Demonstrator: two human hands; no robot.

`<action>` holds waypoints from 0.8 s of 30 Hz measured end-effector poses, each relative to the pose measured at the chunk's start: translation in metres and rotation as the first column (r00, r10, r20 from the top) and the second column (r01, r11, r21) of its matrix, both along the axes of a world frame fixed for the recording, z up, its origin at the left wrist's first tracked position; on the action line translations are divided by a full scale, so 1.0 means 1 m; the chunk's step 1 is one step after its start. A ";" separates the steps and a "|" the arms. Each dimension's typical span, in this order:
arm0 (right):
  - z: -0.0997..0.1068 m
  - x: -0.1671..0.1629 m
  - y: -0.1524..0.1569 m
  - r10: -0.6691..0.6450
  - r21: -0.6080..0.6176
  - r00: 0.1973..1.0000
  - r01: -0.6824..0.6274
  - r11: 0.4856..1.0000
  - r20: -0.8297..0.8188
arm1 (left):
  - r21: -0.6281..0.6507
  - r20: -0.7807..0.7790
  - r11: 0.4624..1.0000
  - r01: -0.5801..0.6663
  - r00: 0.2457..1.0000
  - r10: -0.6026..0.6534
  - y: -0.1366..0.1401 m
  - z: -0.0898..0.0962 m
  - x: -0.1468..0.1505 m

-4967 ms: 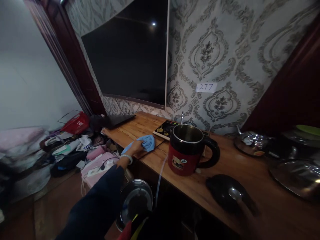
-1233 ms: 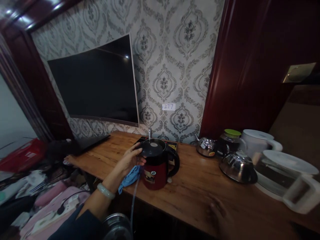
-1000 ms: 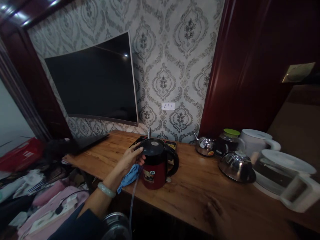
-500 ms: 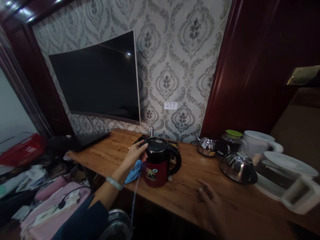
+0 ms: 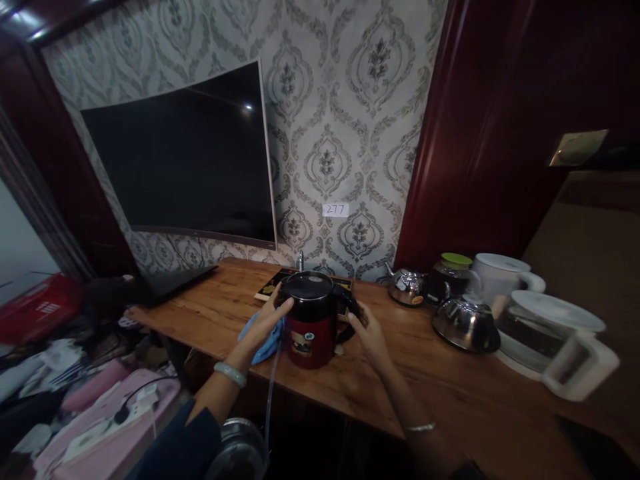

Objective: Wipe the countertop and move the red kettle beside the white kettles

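A dark red kettle (image 5: 313, 343) with a black lid, rim and handle stands upright near the front edge of the wooden counter. Against its upper left side rests my left hand (image 5: 270, 321), thumb at the front and the other fingers partly hidden behind the body. At the right, my right hand (image 5: 369, 333) has its fingers closed round the black handle (image 5: 346, 303). A blue cloth (image 5: 267, 343) lies beside the kettle under my left wrist. Behind the kettle sits a black panel with gold pattern (image 5: 274, 283), with a small metal spout (image 5: 301, 261).
To the right stand a small steel teapot (image 5: 407, 288), a larger steel kettle (image 5: 465, 325), a green-lidded jug (image 5: 454, 275) and white-lidded pitchers (image 5: 550, 333). A clear hose (image 5: 271, 400) hangs over the counter edge. A laptop (image 5: 175, 283) is at the left.
My right hand has moved up and left from above the counter to the kettle's handle. My left hand has slid slightly down the kettle's left side. The view has shifted slightly.
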State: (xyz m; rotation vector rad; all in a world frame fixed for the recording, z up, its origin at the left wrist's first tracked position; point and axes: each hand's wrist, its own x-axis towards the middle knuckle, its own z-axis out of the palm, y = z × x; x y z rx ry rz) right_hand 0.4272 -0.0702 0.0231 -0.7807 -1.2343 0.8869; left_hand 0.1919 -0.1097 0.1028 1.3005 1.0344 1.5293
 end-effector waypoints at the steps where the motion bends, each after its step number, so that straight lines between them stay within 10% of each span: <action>1: 0.002 -0.002 0.001 -0.016 0.001 1.000 0.016 1.000 0.006 | 0.023 -0.003 0.999 0.031 1.000 -0.031 -0.001 0.000 0.001; 24: 0.015 0.016 -0.056 -0.069 -0.071 0.998 0.070 0.995 0.008 | 0.029 -0.023 0.997 0.073 0.997 -0.072 -0.022 -0.006 0.018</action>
